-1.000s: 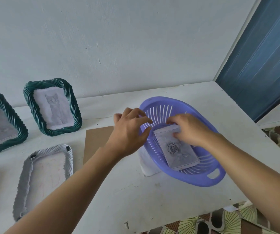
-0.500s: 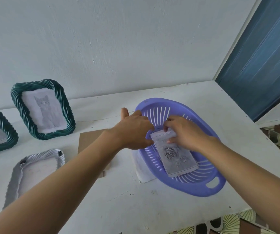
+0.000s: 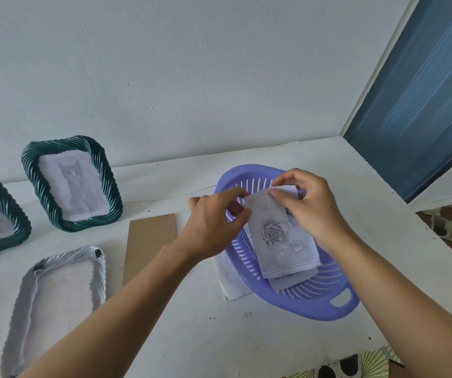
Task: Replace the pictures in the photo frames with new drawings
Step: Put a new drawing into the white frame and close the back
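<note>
A: How did the arms lie?
B: Both were bare. The left forearm [image 3: 126, 304] came in from the lower left and the right forearm [image 3: 399, 296] from the lower right, converging towards the middle.
A: And the left hand [image 3: 213, 225]?
B: Its back faced the camera, fingers curled — thumb and forefinger pinched the left edge of the rose drawing [image 3: 276, 236].
A: The right hand [image 3: 310, 208]?
B: It sat slightly higher, fingers curled, thumb and forefinger nipping the same sheet's top edge. The two hands were close, with only the sheet between them.
</note>
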{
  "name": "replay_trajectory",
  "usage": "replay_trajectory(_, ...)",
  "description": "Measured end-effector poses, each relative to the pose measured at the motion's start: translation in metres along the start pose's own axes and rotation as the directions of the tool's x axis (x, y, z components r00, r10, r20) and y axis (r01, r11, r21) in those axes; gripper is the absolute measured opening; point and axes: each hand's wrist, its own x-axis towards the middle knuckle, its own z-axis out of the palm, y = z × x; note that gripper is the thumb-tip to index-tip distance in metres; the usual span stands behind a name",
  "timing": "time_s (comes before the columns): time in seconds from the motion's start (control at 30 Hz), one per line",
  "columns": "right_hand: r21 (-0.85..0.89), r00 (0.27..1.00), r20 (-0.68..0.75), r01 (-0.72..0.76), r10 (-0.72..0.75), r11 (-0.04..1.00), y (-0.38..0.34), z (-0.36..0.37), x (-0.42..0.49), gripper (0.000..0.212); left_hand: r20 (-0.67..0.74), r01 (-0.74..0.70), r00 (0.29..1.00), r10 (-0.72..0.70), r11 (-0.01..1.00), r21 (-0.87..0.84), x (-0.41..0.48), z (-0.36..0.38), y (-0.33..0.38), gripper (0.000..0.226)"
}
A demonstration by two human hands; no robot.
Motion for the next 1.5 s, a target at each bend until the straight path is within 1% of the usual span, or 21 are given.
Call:
replay_trajectory(0.07,0.13,0.998,-0.045,-0.027,0.033,0.991,-0.008,0.006,-0.003,0.008,-0.038,0.064,0.997,-0.071,0.984,-0.168,-0.004,-0.006,0.001,0.009)
replay_trajectory(0.1,0.184,0.997,-0.056,-0.038,0.049,0.982,-0.012,0.01,-0.005,0.009,-0.051,0.092,0.993,-0.11,0.959,-0.269,-0.006,-0.011,0.001,0.008)
replay_trajectory(0.2,0.302,0.997,-0.019,-0.066,0.076,0.951,-0.026,0.024,-0.011,0.014,-0.071,0.135,0.976,-0.206,0.83,-0.541,-0.012,-0.032,0.003,0.007)
replay_trajectory(0.3,0.395,0.992,0.096,-0.116,0.085,0.911,-0.043,0.042,-0.016,0.023,-0.131,0.12,0.954,-0.27,0.745,-0.656,-0.021,-0.057,-0.003,0.011)
replay_trajectory(0.4,0.443,0.978,0.193,-0.158,0.078,0.882,-0.061,0.062,-0.021,0.021,-0.188,0.112,0.928,-0.322,0.723,-0.682,-0.034,-0.08,-0.012,0.021)
replay_trajectory(0.5,0.45,0.962,0.263,-0.19,0.073,0.873,-0.076,0.088,-0.026,0.026,-0.231,0.105,0.906,-0.354,0.717,-0.689,-0.051,-0.101,-0.024,0.019)
replay_trajectory(0.57,0.417,0.957,0.283,-0.175,0.056,0.892,-0.084,0.107,-0.03,0.033,-0.253,0.116,0.893,-0.373,0.733,-0.671,-0.063,-0.115,-0.037,0.011)
replay_trajectory(0.63,0.4,0.956,0.291,-0.165,0.045,0.902,-0.09,0.128,-0.035,0.04,-0.27,0.15,0.877,-0.398,0.76,-0.632,-0.076,-0.13,-0.05,0.01)
replay_trajectory(0.7,0.41,0.954,0.296,-0.166,0.041,0.897,-0.097,0.149,-0.042,0.044,-0.25,0.213,0.866,-0.432,0.773,-0.598,-0.091,-0.146,-0.062,0.014)
replay_trajectory(0.77,0.427,0.947,0.319,-0.189,0.048,0.884,-0.1,0.168,-0.049,0.046,-0.191,0.286,0.855,-0.482,0.746,-0.601,-0.109,-0.161,-0.074,0.022)
replay_trajectory(0.83,0.433,0.929,0.365,-0.228,0.062,0.872,-0.103,0.186,-0.054,0.048,-0.161,0.343,0.839,-0.519,0.736,-0.583,-0.126,-0.174,-0.089,0.029)
replay_trajectory(0.9,0.415,0.898,0.43,-0.286,0.091,0.864,-0.103,0.203,-0.059,0.048,-0.168,0.381,0.824,-0.541,0.749,-0.542,-0.143,-0.182,-0.101,0.031)
replay_trajectory(0.97,0.388,0.866,0.485,-0.335,0.119,0.859,-0.103,0.22,-0.064,0.043,-0.189,0.418,0.811,-0.554,0.774,-0.475,-0.157,-0.185,-0.113,0.032)
replay_trajectory(1.03,0.355,0.857,0.5,-0.336,0.127,0.872,-0.1,0.236,-0.069,0.034,-0.214,0.433,0.816,-0.538,0.812,-0.391,-0.168,-0.186,-0.124,0.032)
replay_trajectory(1.1,0.328,0.859,0.495,-0.325,0.132,0.887,-0.099,0.249,-0.073,0.026,-0.248,0.425,0.845,-0.473,0.877,-0.225,-0.178,-0.185,-0.134,0.034)
replay_trajectory(1.17,0.307,0.867,0.478,-0.311,0.137,0.899,-0.099,0.26,-0.076,0.019,-0.228,0.422,0.878,-0.421,0.905,-0.043,-0.185,-0.184,-0.141,0.039)
replay_trajectory(1.23,0.289,0.878,0.461,-0.285,0.128,0.914,-0.1,0.269,-0.078,0.015,-0.177,0.411,0.899,-0.401,0.911,0.02,-0.19,-0.183,-0.14,0.04)
replay_trajectory(1.3,0.282,0.889,0.448,-0.245,0.098,0.928,-0.102,0.276,-0.079,0.013,-0.158,0.38,0.914,-0.374,0.925,0.008,-0.192,-0.182,-0.135,0.04)
replay_trajectory(1.33,0.287,0.895,0.438,-0.225,0.081,0.931,-0.104,0.278,-0.08,0.012,-0.15,0.368,0.918,-0.367,0.93,-0.025,-0.192,-0.181,-0.132,0.039)
replay_trajectory(1.4,0.316,0.907,0.418,-0.197,0.05,0.928,-0.108,0.281,-0.082,0.009,-0.12,0.367,0.916,-0.383,0.92,-0.133,-0.189,-0.181,-0.126,0.039)
replay_trajectory(1.5,0.362,0.907,0.421,-0.187,0.019,0.913,-0.114,0.282,-0.085,0.019,-0.095,0.379,0.901,-0.423,0.875,-0.303,-0.185,-0.181,-0.125,0.051)
